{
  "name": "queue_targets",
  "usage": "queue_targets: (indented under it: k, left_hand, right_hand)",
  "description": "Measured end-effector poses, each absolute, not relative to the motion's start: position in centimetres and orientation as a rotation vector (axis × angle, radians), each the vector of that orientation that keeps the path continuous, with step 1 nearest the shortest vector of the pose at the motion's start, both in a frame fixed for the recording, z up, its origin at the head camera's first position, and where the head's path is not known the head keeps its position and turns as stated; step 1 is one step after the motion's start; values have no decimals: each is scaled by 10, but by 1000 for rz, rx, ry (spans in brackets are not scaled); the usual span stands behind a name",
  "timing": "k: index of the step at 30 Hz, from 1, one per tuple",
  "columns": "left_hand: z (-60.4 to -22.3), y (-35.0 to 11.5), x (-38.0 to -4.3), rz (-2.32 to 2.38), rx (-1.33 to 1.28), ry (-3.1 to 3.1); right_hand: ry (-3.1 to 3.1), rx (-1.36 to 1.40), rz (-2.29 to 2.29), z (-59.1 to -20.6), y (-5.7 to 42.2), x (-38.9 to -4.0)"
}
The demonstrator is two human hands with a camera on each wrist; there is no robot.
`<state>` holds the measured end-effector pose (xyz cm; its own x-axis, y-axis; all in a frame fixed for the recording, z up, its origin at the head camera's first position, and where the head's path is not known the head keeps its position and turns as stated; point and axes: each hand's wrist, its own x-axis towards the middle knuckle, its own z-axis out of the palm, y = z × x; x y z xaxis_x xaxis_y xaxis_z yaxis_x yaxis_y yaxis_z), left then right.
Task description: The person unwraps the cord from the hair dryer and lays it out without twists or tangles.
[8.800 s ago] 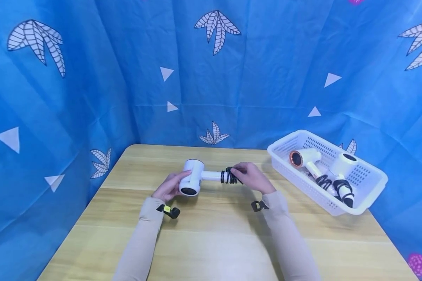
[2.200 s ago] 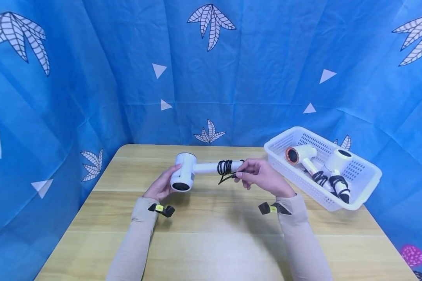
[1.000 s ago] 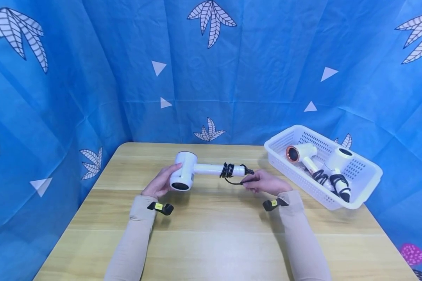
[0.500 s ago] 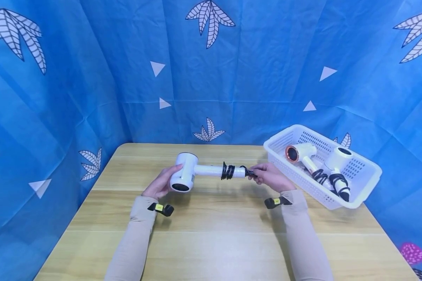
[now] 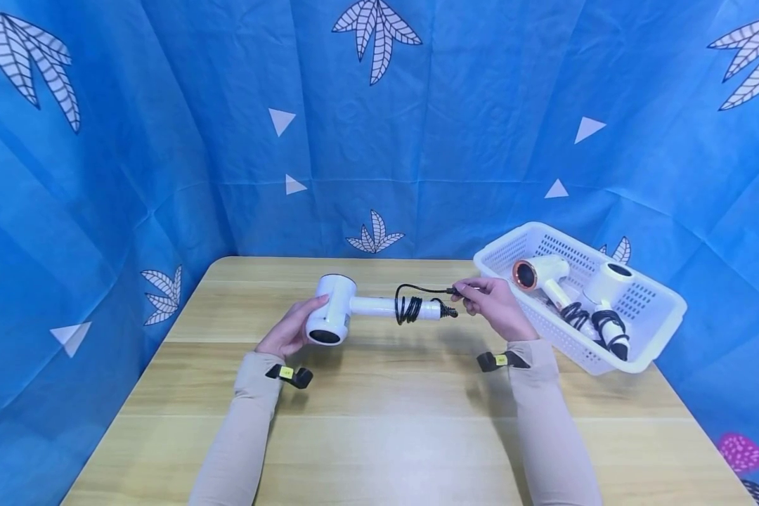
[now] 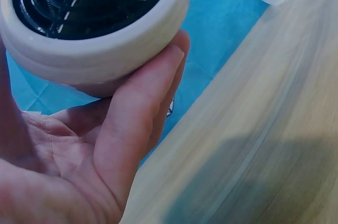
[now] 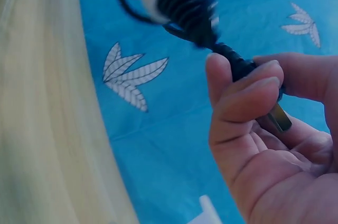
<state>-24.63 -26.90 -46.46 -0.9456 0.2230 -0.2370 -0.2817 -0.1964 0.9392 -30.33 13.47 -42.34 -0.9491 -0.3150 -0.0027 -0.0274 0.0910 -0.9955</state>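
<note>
A white hair dryer (image 5: 336, 309) lies sideways over the wooden table, its handle pointing right. My left hand (image 5: 291, 329) grips the barrel from the left; the left wrist view shows the fingers under the white rim (image 6: 113, 57) of its dark round grille. Several loops of black cord (image 5: 410, 310) circle the handle near its lower end. From them a loose length arches over the handle to my right hand (image 5: 495, 303), which pinches the black plug (image 7: 243, 69) between thumb and fingers. A metal prong (image 7: 281, 118) sticks out past the fingertips in the right wrist view.
At the back right of the table (image 5: 379, 450) stands a white perforated basket (image 5: 654, 351). Inside are a hair dryer with a copper-coloured rim (image 5: 547, 274) and another white hair dryer (image 5: 609, 288), both with black cords wound on their handles. Blue patterned cloth (image 5: 481, 126) hangs behind.
My right hand has carried the plug from below the handle, round past its end, to above it, so the free cord now arches over the top. The left hand keeps its hold.
</note>
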Motion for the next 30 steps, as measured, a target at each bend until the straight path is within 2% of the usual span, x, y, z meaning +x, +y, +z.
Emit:
queue_targets:
  k: [18, 30]
  left_hand:
    - [-463, -272, -245, 2189, -84, 1731]
    - [-464, -275, -247, 2185, -86, 1746]
  right_hand:
    - [2248, -504, -1912, -376, 129, -269]
    - [2332, -694, -1727, -368, 132, -258]
